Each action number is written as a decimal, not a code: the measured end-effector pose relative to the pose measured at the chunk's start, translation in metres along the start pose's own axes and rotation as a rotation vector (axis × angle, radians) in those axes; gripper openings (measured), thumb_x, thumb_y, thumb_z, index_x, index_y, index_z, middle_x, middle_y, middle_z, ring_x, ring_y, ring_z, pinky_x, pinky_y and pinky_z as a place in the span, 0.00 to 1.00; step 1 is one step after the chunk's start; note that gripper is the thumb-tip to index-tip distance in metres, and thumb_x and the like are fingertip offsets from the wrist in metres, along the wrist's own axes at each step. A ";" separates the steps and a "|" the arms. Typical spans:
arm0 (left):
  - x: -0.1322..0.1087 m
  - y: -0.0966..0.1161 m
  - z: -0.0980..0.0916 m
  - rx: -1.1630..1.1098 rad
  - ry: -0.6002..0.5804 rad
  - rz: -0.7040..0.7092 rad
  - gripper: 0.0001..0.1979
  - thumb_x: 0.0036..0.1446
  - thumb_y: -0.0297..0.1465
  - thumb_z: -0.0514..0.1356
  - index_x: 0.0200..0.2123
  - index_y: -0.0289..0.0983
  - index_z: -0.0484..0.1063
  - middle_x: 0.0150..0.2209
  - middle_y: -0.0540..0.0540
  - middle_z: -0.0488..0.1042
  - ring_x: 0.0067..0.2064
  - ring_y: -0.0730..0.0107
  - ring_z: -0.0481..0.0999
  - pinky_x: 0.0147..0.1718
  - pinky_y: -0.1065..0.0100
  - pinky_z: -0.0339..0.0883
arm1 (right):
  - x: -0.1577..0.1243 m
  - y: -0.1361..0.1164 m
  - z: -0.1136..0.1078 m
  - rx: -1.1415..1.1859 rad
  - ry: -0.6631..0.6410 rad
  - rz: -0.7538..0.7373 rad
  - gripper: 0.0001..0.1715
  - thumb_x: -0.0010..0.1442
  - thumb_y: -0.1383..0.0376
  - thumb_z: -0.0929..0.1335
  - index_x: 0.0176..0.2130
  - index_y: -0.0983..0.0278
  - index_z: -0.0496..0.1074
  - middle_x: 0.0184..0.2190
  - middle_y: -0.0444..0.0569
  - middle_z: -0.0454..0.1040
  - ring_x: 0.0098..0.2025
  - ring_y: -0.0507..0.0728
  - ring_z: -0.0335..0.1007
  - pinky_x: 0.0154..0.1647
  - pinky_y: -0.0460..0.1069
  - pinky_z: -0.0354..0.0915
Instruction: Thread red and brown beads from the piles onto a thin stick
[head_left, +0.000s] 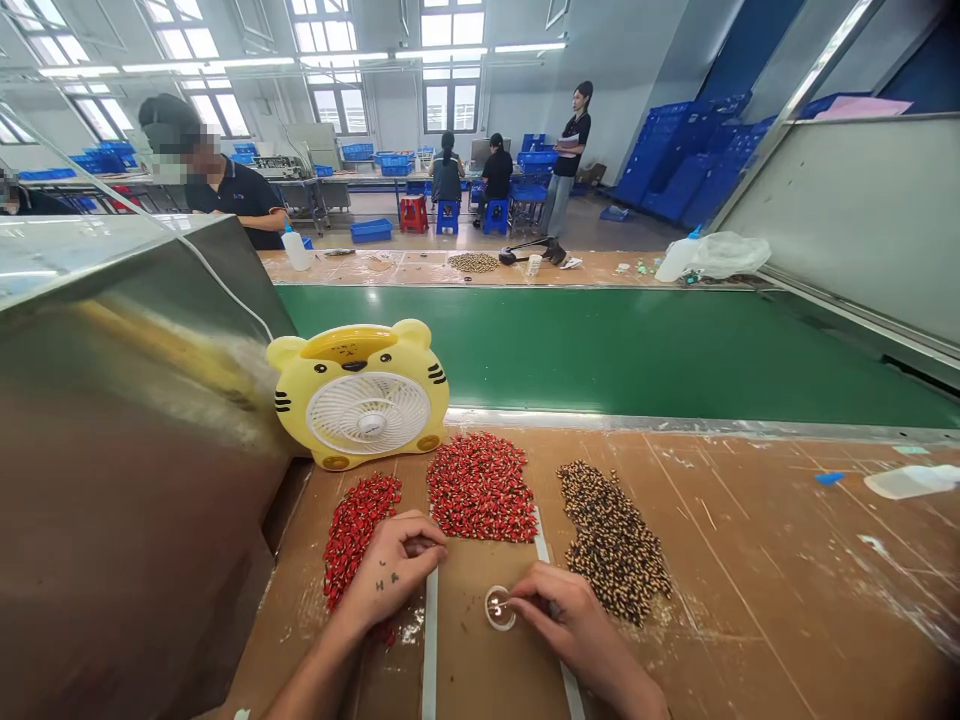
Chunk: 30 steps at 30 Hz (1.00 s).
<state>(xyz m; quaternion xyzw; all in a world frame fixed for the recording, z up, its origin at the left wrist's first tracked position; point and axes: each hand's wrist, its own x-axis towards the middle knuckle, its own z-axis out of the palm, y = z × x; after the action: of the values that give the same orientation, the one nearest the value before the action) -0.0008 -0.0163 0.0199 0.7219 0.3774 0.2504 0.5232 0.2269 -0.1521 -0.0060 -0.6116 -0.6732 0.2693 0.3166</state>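
Observation:
My left hand [397, 565] is closed in a pinch beside the left pile of small red parts [360, 520]; whatever its fingertips hold is too small to make out. My right hand [562, 610] pinches a thin, pale stick [510, 603], most of it hidden by the fingers. Its tip reaches over a small round clear dish [489, 618] on the brown board [469, 670]. Beyond my hands lies a larger pile of red parts [480, 485] with light-coloured ends. To the right of it is a pile of black and gold parts [619, 540].
A yellow tiger-shaped fan [296, 400] stands behind the left pile, beside a metal housing [135, 450]. A green conveyor belt [600, 350] runs across beyond the table. At right lie a white bottle [911, 482] and a blue scrap [829, 479]. Several people are in the background.

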 end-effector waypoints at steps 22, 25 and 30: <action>0.010 -0.020 0.032 -0.674 -0.065 -0.218 0.10 0.44 0.33 0.73 0.31 0.34 0.83 0.26 0.46 0.80 0.28 0.71 0.74 0.30 0.73 0.63 | 0.012 -0.004 0.009 -0.343 0.024 -0.369 0.21 0.71 0.66 0.59 0.26 0.64 0.66 0.24 0.46 0.67 0.28 0.54 0.61 0.29 0.48 0.53; 0.009 -0.020 0.033 -0.668 -0.077 -0.192 0.06 0.44 0.31 0.72 0.27 0.34 0.83 0.28 0.45 0.80 0.31 0.70 0.74 0.32 0.72 0.63 | 0.014 -0.004 0.006 -0.357 0.038 -0.364 0.21 0.71 0.66 0.59 0.26 0.64 0.66 0.24 0.47 0.67 0.28 0.54 0.59 0.30 0.49 0.52; 0.010 -0.020 0.035 -0.781 -0.094 -0.184 0.04 0.44 0.29 0.71 0.25 0.34 0.80 0.33 0.45 0.78 0.28 0.71 0.73 0.29 0.72 0.63 | 0.014 -0.005 0.006 -0.346 0.017 -0.371 0.21 0.71 0.67 0.60 0.26 0.64 0.66 0.24 0.46 0.66 0.28 0.54 0.58 0.30 0.49 0.53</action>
<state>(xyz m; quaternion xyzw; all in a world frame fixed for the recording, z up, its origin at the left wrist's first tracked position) 0.0256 -0.0251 -0.0107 0.4427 0.2927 0.2937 0.7950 0.2189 -0.1381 -0.0047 -0.5250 -0.8073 0.0823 0.2566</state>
